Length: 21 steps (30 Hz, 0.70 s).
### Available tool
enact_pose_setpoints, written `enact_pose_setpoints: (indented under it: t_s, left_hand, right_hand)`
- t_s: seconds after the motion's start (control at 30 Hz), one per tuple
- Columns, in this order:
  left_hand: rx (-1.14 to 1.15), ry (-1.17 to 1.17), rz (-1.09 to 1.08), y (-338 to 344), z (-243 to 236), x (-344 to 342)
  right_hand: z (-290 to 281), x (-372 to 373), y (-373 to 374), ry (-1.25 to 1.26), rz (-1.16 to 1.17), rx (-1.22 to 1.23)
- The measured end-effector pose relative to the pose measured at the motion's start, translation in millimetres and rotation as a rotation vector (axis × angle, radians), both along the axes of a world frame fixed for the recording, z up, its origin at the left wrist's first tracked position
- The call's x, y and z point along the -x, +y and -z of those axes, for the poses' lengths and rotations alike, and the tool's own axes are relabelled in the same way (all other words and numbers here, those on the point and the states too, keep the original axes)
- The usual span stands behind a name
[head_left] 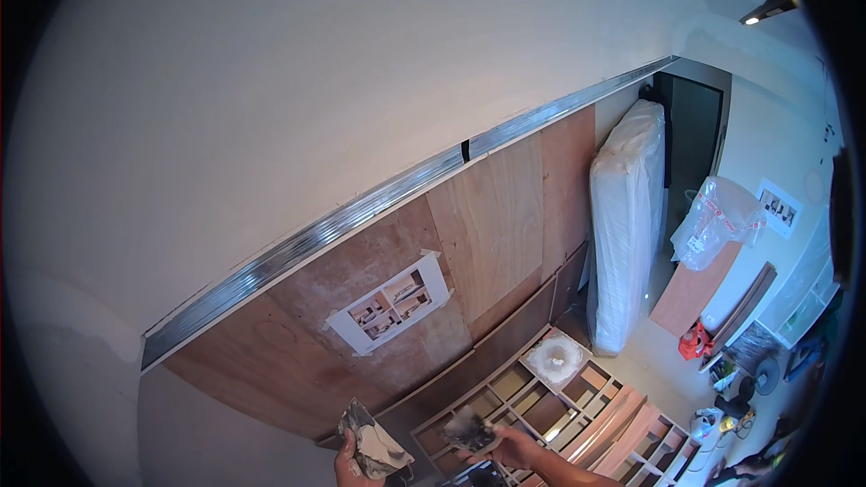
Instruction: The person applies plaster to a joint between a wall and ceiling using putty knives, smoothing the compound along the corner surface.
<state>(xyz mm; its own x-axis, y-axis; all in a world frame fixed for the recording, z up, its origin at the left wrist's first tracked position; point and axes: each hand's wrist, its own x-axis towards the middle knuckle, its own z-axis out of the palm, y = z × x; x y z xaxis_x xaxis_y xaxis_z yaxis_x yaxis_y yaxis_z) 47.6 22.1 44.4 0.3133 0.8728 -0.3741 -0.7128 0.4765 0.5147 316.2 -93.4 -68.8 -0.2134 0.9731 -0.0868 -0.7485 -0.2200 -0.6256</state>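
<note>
At the lower edge, my left hand is closed around a putty-smeared blade that carries a lump of pale putty. To its right, my right hand grips a dark putty knife, which is smeared by motion. The two tools are apart, with the putty knife held above a wooden frame divided into compartments. On the frame's far part lies a whitish round mass on a square base; its kind I cannot make out.
A shiny metal channel runs between the pale surface above and plywood panels. A picture sheet is taped to the plywood. Beyond stand a plastic-wrapped mattress and a doorway. Bags, boards and tools clutter the right-hand floor.
</note>
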Motion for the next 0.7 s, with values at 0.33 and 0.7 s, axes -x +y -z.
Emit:
enact_pose_setpoints:
  t_s: [0.33,0.7]
  left_hand:
    - [0.001,-0.235,0.144,1,42,13]
    - [0.062,-0.208,-0.009,2,53,60]
  right_hand:
    - [-21,-7,-18,0.314,0.02,-0.01]
    - [-16,19,1,0.015,0.296,0.237]
